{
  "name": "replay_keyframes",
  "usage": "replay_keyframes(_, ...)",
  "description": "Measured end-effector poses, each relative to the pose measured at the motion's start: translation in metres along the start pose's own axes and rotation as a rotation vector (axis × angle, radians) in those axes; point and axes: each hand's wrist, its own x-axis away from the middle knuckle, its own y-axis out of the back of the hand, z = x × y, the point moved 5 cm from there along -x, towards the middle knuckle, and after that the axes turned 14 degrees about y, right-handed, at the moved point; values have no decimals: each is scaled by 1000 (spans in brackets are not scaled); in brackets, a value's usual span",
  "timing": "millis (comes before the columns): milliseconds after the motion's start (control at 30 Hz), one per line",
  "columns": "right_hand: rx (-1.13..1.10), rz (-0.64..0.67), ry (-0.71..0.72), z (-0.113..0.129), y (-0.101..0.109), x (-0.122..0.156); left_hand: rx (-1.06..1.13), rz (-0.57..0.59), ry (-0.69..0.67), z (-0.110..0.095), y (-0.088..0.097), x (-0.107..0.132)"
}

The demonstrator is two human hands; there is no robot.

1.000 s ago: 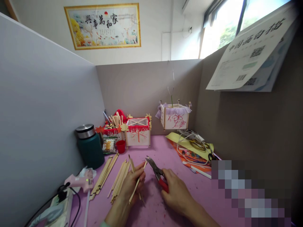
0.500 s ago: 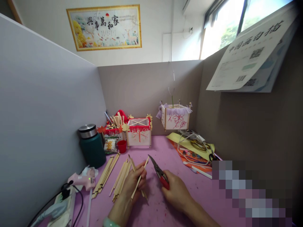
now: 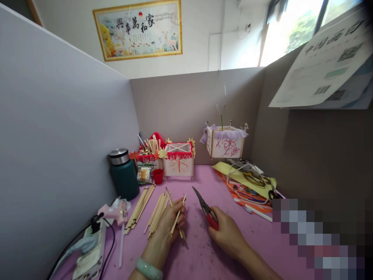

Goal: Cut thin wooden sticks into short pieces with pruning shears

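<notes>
1. Left hand (image 3: 169, 221): forearm angled toward 1 o'clock, fingers curled firmly around crossed wooden sticks (image 3: 176, 219).
2. Right hand (image 3: 226, 230): forearm angled toward 10 o'clock, fingers wrapped around red-handled pliers (image 3: 206, 209), tip toward 11 o'clock.
3. Held sticks: over the counter (image 3: 201, 260), at 9 o'clock from the pliers, apart.

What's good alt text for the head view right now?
A person's left hand grips thin wooden sticks while the right hand holds red-handled pliers apart from them, above a purple tabletop. More sticks lie to the left, with a teal bottle and decorated boxes farther back.
</notes>
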Motion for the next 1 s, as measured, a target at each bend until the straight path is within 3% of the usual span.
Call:
replay_keyframes(267, 19, 26, 30, 0, -3, 1, 21, -48, -10, 1, 3, 0)
replay_keyframes(1000, 107, 65, 66, 1, -2, 0, -78, 11, 8, 2, -3, 3)
